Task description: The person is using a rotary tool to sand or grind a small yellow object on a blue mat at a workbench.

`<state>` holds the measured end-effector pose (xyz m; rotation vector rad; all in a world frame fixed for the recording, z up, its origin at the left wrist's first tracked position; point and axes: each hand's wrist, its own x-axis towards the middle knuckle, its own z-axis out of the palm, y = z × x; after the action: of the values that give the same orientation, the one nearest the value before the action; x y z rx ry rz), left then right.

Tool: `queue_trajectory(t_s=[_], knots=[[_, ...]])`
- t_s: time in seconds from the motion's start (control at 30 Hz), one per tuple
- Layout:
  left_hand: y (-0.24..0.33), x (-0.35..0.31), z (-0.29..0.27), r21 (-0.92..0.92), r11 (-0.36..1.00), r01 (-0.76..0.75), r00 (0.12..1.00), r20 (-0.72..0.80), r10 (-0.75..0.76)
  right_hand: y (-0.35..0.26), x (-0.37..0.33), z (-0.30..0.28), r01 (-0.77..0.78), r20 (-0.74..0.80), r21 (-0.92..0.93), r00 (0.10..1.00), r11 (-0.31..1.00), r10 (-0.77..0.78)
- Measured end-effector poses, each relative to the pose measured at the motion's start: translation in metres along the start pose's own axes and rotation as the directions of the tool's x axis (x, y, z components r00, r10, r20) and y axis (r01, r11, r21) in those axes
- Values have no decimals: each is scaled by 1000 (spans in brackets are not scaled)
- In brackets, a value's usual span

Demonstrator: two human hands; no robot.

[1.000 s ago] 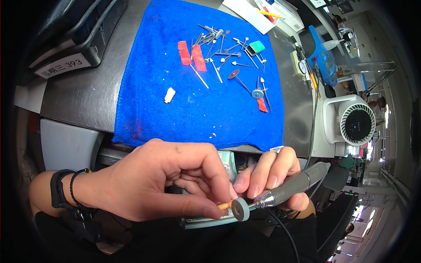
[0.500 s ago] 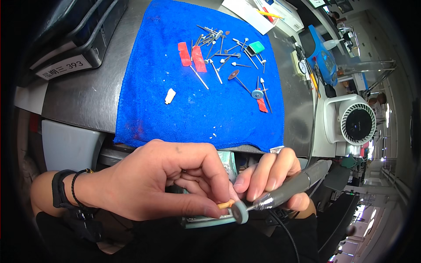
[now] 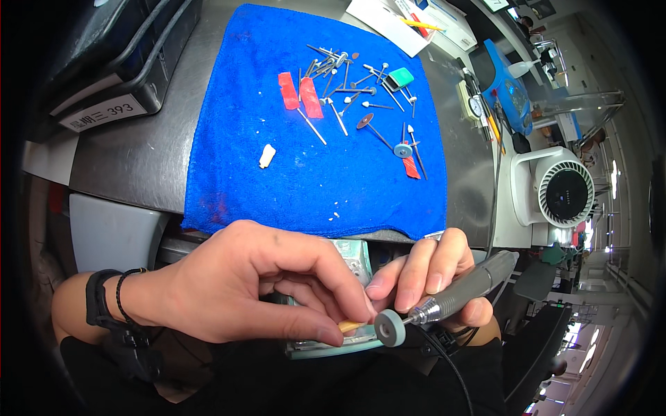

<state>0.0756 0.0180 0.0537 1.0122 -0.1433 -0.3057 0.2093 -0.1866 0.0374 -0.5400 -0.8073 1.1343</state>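
Pinching a small yellow-orange piece (image 3: 350,326) between thumb and forefinger of the left grip (image 3: 250,284), just in front of the near edge of the blue towel (image 3: 277,201). Grasping a dark grey rotary handpiece (image 3: 472,288) in the right grip (image 3: 418,272), before the towel's near right corner. Fitted at the tip with a pale grey-green grinding wheel (image 3: 390,328), just beside the yellow-orange piece; hard to tell whether touching. Partly covering, with both grips, a pale green object (image 3: 355,258) in front of the towel.

Spread flat on a metal counter (image 3: 139,163). Strewn over the towel's far half with metal-shanked bits (image 3: 357,90), red strips (image 3: 311,98) and a green cap (image 3: 400,78). Bearing an off-white piece (image 3: 267,156) left of the towel's middle. Flanked by a black bin (image 3: 139,76) beyond the towel's left edge and a white fan (image 3: 527,187) past its right.
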Motion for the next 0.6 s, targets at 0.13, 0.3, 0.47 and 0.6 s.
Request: queue_trajectory(t_s=[0.13,0.3,0.47,0.6], knots=[[-1,0,1,-21,1000,-3,1000,-29,3,2,2,1,0,-5,-34,1000,999,0],[0,0,1,-25,1000,13,999,-31,-14,3,2,2,18,29,-80,999,997,-15],[0,-1,2,-19,1000,18,999,-42,-18,5,2,-2,47,65,-91,997,995,-41],[2,0,2,-1,1000,31,999,-42,-31,4,3,6,35,-48,-39,998,999,-37]])
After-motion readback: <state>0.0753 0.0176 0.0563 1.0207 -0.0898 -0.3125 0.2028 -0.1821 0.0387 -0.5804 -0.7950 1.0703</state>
